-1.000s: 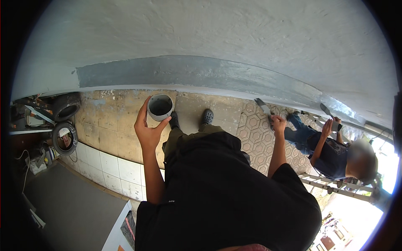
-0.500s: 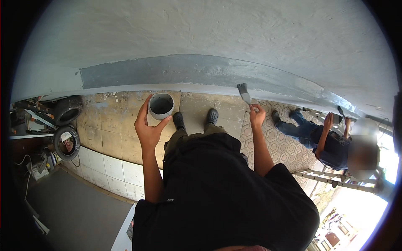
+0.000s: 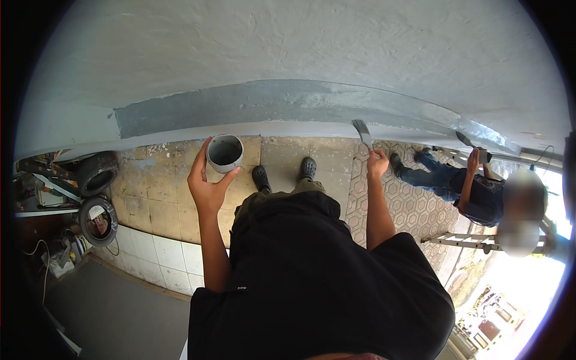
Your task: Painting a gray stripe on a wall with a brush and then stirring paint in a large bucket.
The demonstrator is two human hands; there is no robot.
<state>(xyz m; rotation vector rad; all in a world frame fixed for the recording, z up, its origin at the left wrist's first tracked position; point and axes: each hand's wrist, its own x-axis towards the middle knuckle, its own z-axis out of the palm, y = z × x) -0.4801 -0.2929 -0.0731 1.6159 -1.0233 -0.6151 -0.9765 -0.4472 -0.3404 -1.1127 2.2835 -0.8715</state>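
Observation:
My left hand [image 3: 207, 186] is closed round a small white-grey paint cup [image 3: 224, 165], its thumb on the near side and its fingers along the left. Grey paint coats the inside of the cup. In my right hand [image 3: 377, 162] is a paintbrush [image 3: 363, 134], gripped by the handle, its grey-coated bristles pointing up and left toward the wall. A dark grey painted band [image 3: 240, 103] runs along the lower wall, glossy in patches toward the right. I cannot tell whether the bristles touch the wall.
At the right another person [image 3: 474, 186] holds a trowel-like tool [image 3: 465, 140] by the wall. A ladder [image 3: 468, 241] is near that person. Tyres [image 3: 97, 222] and clutter lie at the left, beyond a white tiled ledge [image 3: 157, 252]. My clogs [image 3: 260, 177] stand on the tiled floor.
My right hand with the brush has moved a little to the right. The cup in my left hand has shifted slightly left. The other person's tool has moved left and up toward the wall.

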